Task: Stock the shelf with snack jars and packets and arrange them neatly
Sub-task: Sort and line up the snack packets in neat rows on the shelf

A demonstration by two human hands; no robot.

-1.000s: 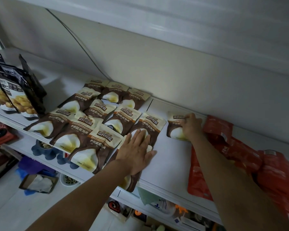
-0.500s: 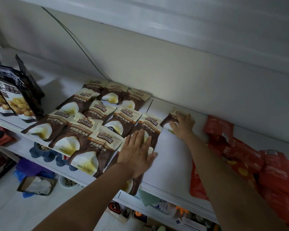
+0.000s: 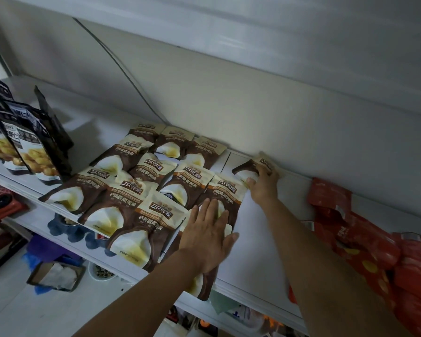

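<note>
Packet shifted wallward, held under right hand.

I record a thin cable running diagonally down the back wall. Lower down, a seed bowl sits beside an open cardboard box.

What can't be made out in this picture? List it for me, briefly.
Head view only:
- Front packet: label covered by the left grip and forearm.
- Back packet: print mostly under the right grip.
- Red packets: cut by the right edge, count unclear.
- Black packets: cut by the left edge.
</note>
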